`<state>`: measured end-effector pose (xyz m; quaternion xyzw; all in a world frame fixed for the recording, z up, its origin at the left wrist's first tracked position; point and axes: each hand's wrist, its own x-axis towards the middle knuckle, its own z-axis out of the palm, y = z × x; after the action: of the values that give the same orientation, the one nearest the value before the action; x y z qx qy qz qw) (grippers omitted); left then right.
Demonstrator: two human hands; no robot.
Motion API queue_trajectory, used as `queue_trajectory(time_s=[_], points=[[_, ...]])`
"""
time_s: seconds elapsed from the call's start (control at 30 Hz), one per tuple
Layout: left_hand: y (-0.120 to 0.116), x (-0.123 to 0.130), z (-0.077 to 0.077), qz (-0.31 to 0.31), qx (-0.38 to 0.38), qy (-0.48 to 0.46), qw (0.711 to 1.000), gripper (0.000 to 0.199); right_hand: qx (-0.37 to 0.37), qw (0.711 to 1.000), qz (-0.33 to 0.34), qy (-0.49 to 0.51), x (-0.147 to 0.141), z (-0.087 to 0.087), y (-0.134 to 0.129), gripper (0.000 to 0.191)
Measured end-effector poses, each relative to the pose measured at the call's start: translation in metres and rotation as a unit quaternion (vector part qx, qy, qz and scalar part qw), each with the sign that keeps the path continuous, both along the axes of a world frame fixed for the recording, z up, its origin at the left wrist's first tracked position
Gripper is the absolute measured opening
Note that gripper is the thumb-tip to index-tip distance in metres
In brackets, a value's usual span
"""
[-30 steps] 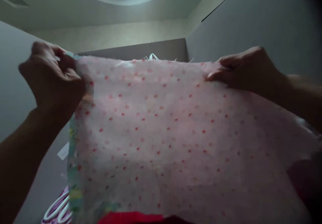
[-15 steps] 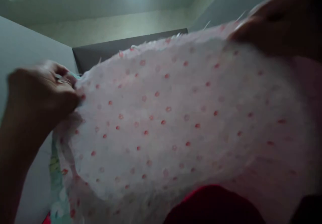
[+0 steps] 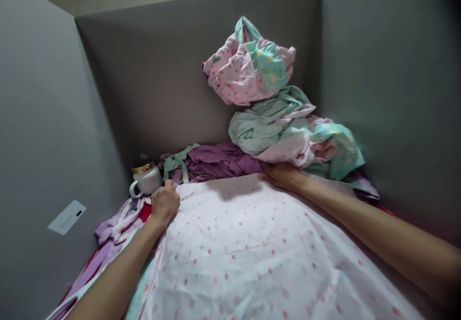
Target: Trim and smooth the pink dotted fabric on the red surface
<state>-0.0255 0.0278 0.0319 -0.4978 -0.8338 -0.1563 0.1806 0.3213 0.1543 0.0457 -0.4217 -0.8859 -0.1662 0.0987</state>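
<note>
A thin, pale pink cotton-like cloth [image 3: 234, 243], sprinkled with small red dots, spreads across the middle of the surface (itself hidden under fabric) and runs out of view past the near edge. Its far hem is nearly straight; lower down, the weave wrinkles into soft ridges. The person's left hand [image 3: 166, 202] has its fingers curled closed on the cloth's far left corner, while the right hand [image 3: 283, 176] lies at the far hem, fingertips on the fabric; whether those fingers pinch it or merely press cannot be told. Near the surface's far left corner stands a rounded, glossy white mug [image 3: 147, 180] with a looped handle and a shiny gold band under its dark top. Crumpled purple cloth [image 3: 225, 160] lies along the far edge, and toward the far right corner is a loose mint-green bundle [image 3: 268, 118] with pink folds. Above that sits a puffy pink-and-green bundle [image 3: 248, 70], dotted red, in front of the smooth grey far panel [image 3: 162, 80]. Limp lilac fabric [image 3: 111, 229] trails along the left edge. On the left panel [image 3: 36, 142], a flat white rectangular label [image 3: 67, 218] bears a small dark mark; any writing is too small to read.
</note>
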Motion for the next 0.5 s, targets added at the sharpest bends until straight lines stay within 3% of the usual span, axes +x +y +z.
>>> queue_trajectory(time_s=[0.13,0.33,0.5], points=[[0.015,-0.012,-0.02,0.006,-0.052,0.012,0.999,0.035,0.017,1.0,-0.015,0.006,-0.011,-0.023,0.011,0.04],[0.024,-0.028,-0.013,-0.007,-0.119,0.05,0.992,0.033,0.056,0.996,-0.04,0.048,-0.012,-0.031,0.002,0.047],[0.026,-0.041,-0.01,-0.013,-0.15,0.074,0.986,0.032,0.056,0.996,-0.032,0.058,-0.005,-0.026,-0.004,0.047]])
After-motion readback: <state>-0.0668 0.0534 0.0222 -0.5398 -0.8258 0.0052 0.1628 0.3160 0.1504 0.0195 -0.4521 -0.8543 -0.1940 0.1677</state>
